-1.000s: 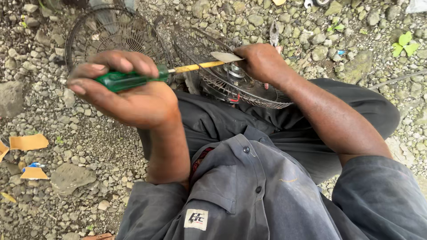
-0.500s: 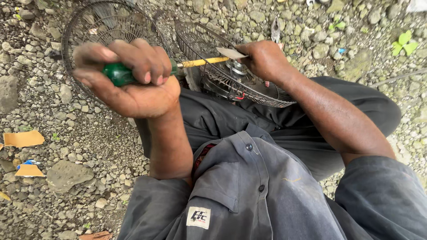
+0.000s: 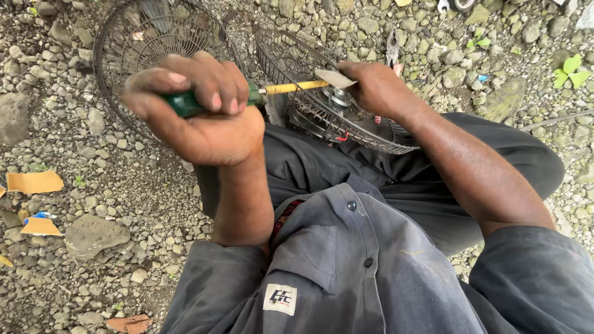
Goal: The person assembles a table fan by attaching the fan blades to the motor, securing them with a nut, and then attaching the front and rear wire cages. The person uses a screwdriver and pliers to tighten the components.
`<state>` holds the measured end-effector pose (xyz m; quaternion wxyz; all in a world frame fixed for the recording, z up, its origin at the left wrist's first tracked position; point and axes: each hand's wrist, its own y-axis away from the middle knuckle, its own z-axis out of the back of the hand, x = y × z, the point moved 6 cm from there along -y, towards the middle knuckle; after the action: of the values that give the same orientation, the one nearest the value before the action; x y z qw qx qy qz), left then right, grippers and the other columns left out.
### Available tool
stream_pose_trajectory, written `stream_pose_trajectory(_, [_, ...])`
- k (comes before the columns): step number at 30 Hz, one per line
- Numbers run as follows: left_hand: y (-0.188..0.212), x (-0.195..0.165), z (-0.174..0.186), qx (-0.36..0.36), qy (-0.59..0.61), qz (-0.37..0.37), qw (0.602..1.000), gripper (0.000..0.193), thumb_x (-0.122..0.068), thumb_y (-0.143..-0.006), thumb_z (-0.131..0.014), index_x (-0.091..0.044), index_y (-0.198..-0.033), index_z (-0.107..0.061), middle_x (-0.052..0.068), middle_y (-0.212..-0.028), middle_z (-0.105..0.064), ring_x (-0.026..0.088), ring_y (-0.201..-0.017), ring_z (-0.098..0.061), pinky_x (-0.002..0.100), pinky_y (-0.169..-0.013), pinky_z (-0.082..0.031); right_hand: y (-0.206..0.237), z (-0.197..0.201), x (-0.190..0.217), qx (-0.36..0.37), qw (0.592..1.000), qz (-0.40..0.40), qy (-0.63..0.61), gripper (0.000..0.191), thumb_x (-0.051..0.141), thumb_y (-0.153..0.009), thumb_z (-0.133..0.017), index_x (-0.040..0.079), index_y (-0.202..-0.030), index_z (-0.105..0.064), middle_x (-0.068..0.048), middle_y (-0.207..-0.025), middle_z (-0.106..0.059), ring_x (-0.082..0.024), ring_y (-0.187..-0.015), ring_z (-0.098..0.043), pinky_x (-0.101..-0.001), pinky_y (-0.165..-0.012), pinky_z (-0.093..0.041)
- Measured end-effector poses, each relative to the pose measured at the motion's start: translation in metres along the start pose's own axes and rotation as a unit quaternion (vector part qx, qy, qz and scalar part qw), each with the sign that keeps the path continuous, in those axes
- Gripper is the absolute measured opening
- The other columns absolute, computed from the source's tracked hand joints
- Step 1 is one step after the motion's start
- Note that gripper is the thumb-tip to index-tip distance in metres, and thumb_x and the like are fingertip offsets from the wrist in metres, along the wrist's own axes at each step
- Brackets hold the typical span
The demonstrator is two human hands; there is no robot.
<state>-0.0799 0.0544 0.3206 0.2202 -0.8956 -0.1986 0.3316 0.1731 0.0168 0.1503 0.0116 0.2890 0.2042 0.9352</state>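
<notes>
- The left hand [image 3: 195,105] is wrapped tight around the green handle of a screwdriver [image 3: 247,96].
- The yellow shaft of the screwdriver points sideways, toward the other hand.
- The right hand [image 3: 377,89] rests on a wire fan guard [image 3: 322,114] and pinches a small flat grey piece [image 3: 337,78] right at the tip of the screwdriver.
- The wire fan guard lies tilted on the person's lap, on dark grey trousers [image 3: 495,154].
- In the middle of that guard there is a round metal part, with a bit of red wire beside it.
- A second round wire guard [image 3: 133,37] lies on the stony ground [image 3: 111,204], behind the left hand.
- A pair of pliers [image 3: 391,46] lies on the stones, just past the right hand.
- Some bits of orange-brown card [image 3: 34,182] lie on the ground, well apart from the hands.
- A little green plant [image 3: 572,68] grows between the stones, far off to the side.
</notes>
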Motion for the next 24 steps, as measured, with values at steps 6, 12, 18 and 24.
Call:
stream_pose_trajectory(6, [-0.003,-0.006,-0.006,-0.041,-0.049,-0.014,0.998,0.035,-0.042,-0.115,-0.04,-0.01,-0.104,-0.048,0.007,-0.067,-0.043,0.013,-0.043,-0.035,0.029,-0.038,-0.032,0.005,0.005,0.005,-0.056,0.994,0.089,0.013,0.047,0.014,-0.095,-0.071,0.004,-0.139,-0.061,-0.021,-0.119,-0.072,-0.035,-0.102,-0.072,-0.0472,-0.093,-0.056])
stream_pose_trajectory(12, [0.003,0.001,0.002,-0.041,-0.013,0.011,0.999,0.034,-0.041,-0.114,-0.036,-0.01,-0.104,-0.047,0.007,-0.066,-0.043,0.013,-0.042,-0.035,0.029,-0.036,-0.031,0.006,0.009,0.007,-0.084,0.989,0.123,-0.004,0.044,0.01,-0.094,-0.072,0.002,-0.136,-0.062,-0.022,-0.117,-0.072,-0.038,-0.105,-0.071,-0.0474,-0.091,-0.055])
stream_pose_trajectory(18, [-0.006,0.005,0.003,0.072,0.051,0.026,0.996,0.036,-0.044,-0.113,-0.036,-0.011,-0.106,-0.05,0.004,-0.063,-0.041,0.012,-0.042,-0.031,0.027,-0.032,-0.028,0.007,0.007,0.004,-0.084,0.99,0.114,-0.015,0.043,0.009,-0.093,-0.072,0.004,-0.135,-0.064,-0.022,-0.114,-0.073,-0.038,-0.103,-0.071,-0.0472,-0.089,-0.056])
stream_pose_trajectory(24, [-0.012,0.013,0.002,0.162,0.132,0.06,0.976,0.035,-0.042,-0.112,-0.041,-0.011,-0.107,-0.056,0.001,-0.059,-0.041,0.011,-0.041,-0.03,0.031,-0.033,-0.029,0.004,0.007,0.001,-0.057,0.996,0.059,-0.029,0.045,0.013,-0.095,-0.068,0.008,-0.139,-0.062,-0.02,-0.118,-0.072,-0.036,-0.096,-0.073,-0.0472,-0.086,-0.056])
